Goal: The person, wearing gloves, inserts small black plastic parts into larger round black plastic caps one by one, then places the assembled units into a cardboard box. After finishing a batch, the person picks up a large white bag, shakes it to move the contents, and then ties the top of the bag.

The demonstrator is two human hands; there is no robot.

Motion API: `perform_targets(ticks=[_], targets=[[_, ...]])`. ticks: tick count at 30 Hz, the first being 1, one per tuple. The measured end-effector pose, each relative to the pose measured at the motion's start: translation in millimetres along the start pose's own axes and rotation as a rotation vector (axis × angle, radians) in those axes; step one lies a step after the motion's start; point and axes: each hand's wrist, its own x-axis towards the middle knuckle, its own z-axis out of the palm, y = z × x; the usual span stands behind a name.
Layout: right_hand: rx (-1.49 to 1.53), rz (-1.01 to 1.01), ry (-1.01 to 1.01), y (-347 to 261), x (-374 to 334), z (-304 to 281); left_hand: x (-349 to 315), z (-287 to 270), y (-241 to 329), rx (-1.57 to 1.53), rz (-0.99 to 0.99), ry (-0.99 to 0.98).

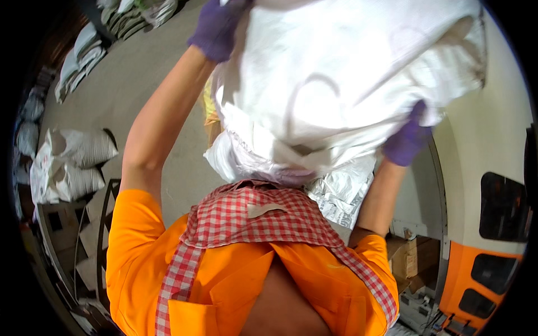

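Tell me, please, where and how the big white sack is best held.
Probably by opposite edges, hands coming from both sides: the white sack looks broad and limp, with loose folds at its lower right, where the right hand grips. The left hand is at its left edge.

Floor (134, 75): grey
Sacks (73, 182): white, at left
Machine (496, 148): cream and orange — right
Box (402, 259): brown — lower right

A white sack (330, 67) fills twelve o'clock. At eleven, the purple-gloved left grip (217, 31) meets its edge; near three, the right grip (406, 140) clutches its fabric. White bags (68, 168) sit at nine, an orange-and-cream machine (457, 273) at four.
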Motion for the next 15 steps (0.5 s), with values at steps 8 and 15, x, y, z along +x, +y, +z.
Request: perform_targets(ticks=[8,15], targets=[[0.397,-0.052,0.029,-25,65,-26,4,35,47,-0.013,0.435,-0.017],[0.354,0.105,0.118,-48,68,-35,14,49,87,-0.123,0.112,0.04]])
